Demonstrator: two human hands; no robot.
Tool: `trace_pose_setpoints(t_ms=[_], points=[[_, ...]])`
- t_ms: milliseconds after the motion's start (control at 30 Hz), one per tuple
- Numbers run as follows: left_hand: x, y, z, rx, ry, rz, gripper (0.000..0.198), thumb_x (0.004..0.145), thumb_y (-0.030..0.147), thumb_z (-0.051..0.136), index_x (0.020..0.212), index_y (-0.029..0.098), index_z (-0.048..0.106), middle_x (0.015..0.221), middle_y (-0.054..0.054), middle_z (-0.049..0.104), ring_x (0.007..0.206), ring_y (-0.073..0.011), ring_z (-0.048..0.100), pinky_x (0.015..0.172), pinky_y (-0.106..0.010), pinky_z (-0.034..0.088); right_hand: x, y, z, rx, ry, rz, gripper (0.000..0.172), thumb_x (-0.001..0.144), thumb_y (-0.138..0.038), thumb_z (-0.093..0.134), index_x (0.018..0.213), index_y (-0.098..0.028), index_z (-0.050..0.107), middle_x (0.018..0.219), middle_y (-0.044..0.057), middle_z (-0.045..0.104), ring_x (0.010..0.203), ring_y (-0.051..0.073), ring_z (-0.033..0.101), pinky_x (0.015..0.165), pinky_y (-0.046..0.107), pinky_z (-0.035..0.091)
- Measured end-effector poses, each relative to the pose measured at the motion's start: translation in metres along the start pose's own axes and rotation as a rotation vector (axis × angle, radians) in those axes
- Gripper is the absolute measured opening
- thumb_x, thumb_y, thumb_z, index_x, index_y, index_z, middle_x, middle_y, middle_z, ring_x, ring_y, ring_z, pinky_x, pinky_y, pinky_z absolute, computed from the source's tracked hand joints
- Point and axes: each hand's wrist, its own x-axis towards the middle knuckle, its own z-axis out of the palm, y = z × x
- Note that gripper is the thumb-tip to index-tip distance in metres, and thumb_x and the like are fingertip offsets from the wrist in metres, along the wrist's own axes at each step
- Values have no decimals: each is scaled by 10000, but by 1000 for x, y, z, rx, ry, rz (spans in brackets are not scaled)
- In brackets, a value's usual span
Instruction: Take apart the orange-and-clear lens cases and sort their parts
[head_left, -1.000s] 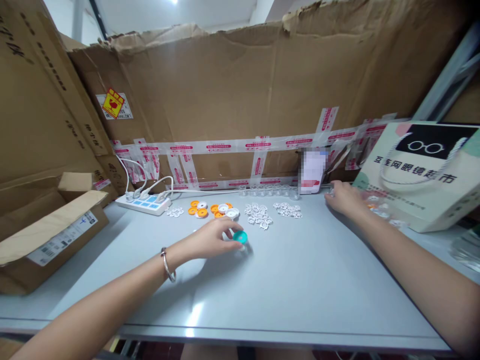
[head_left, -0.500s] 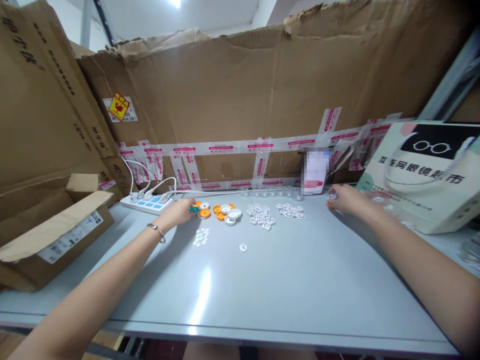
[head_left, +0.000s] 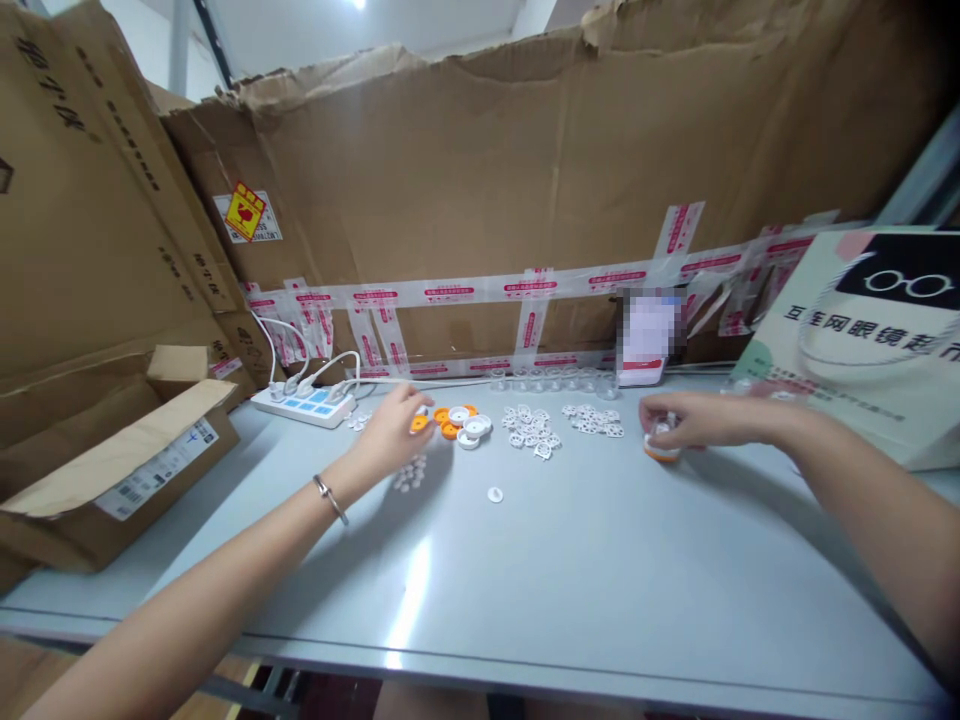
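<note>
My left hand [head_left: 394, 432] reaches over the left end of a group of round caps, its fingers curled around an orange cap [head_left: 418, 424] on the table. Just right of it lie more orange and white caps [head_left: 474, 426], some overlapping. My right hand [head_left: 694, 418] is closed on a small round piece with a clear and white upper part and an orange base [head_left: 661, 454], at or just above the tabletop. Small white discs [head_left: 409, 474] lie below my left hand, partly covered by it. A single white disc [head_left: 495, 495] lies nearer the middle.
Two clusters of white openwork parts [head_left: 532, 430] lie mid-table, with a row of clear cups [head_left: 555, 381] behind. A phone [head_left: 643, 340] leans on the cardboard wall [head_left: 450, 180]. A power strip [head_left: 304, 405] and open carton [head_left: 161, 465] stand left, a paper bag [head_left: 847, 370] right.
My left hand has moved right, over the orange cap, covering the teal piece. My right hand has come toward me from beside the bag, bringing the orange-based piece into clearer sight. The view shifted slightly.
</note>
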Motion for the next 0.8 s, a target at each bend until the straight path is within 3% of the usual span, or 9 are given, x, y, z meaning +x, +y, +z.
trace_pose_setpoints(t_ms=[133,200,367,567,700,800], points=[[-18,40,9,-211,-254,148,183,801,278,517,950,191,578,922,-59,575,819,-172,546,728,-295,454,-17,-33,10,52,-126,-211,73,647,-190,549,711,-226,541,720,7,595,606,153,520,513,241,367],[-24,50,17,-261,-298,157,167,801,285,527,923,186,587,867,-51,590,789,-164,553,695,-278,455,-24,-54,18,64,-124,-308,81,637,-200,574,707,-226,543,733,7,594,652,169,531,532,247,382],[-28,55,31,-310,-250,143,141,808,261,524,876,171,608,823,-42,584,720,-136,557,644,-245,447,-35,-94,40,162,-72,-544,112,661,-226,598,768,-219,567,790,7,560,680,147,517,595,248,408],[-30,58,37,-320,-248,152,105,797,166,516,804,180,620,778,-23,609,701,-129,559,635,-236,445,-27,-108,66,275,52,-596,180,717,-260,577,883,-210,530,850,15,534,680,125,498,610,244,410],[-25,54,22,-308,-211,129,82,789,193,532,776,172,611,763,-22,617,715,-130,562,637,-232,442,-21,-117,82,397,128,-552,243,707,-255,587,926,-189,503,801,11,515,613,107,474,583,242,412],[-14,27,-4,-247,-116,73,127,793,253,523,766,168,612,752,-23,629,700,-131,564,631,-233,437,-17,-119,92,508,128,-490,296,697,-280,610,948,-185,485,718,-14,493,581,103,463,549,232,406]])
